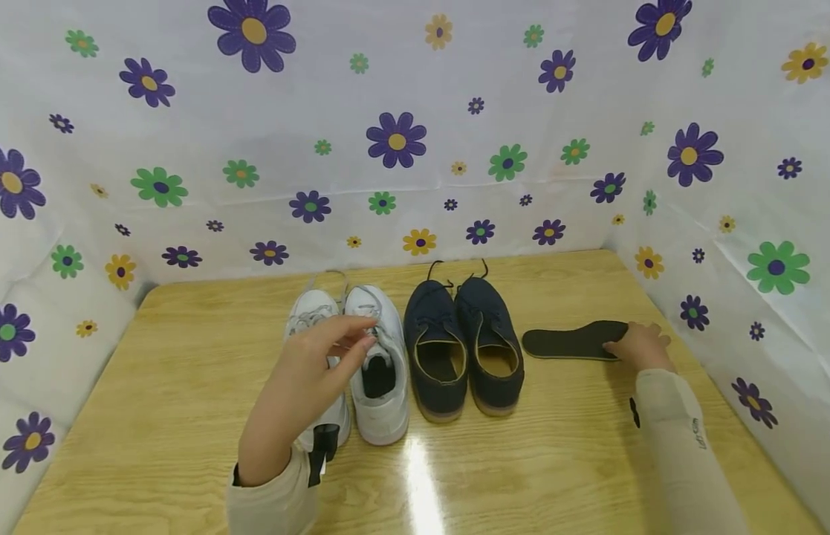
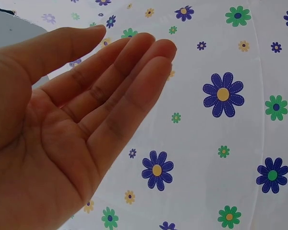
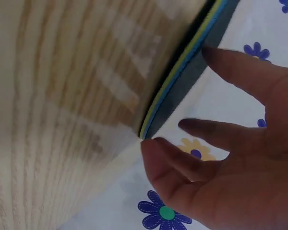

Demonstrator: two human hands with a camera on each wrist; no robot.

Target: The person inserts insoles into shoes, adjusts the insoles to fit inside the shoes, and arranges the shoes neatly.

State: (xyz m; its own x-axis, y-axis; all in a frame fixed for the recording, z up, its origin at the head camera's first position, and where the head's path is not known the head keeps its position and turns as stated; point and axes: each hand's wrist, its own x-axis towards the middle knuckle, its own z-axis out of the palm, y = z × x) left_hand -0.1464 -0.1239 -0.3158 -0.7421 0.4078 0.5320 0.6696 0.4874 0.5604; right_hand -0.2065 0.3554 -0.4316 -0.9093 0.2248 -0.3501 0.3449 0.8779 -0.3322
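A dark insole [image 1: 568, 342] with a thin yellowish edge lies flat on the table, right of the navy shoes. My right hand [image 1: 642, 347] is at its right end, thumb and fingertips touching it with the fingers spread. In the right wrist view the insole [image 3: 187, 76] shows yellow and blue layers along its side. My left hand [image 1: 321, 364] hovers over the white shoes [image 1: 383, 423], partly hiding the left one; its fingers are loosely bent and hold nothing. The left wrist view shows that palm [image 2: 62, 139] bare.
Two navy lace-up shoes [image 1: 441, 401] stand beside the white pair, toes away from me. The left one looks dark inside, the right one tan. A wooden table [image 1: 154, 386] carries everything. White flower-print cloth [image 1: 334, 96] rises behind and at both sides.
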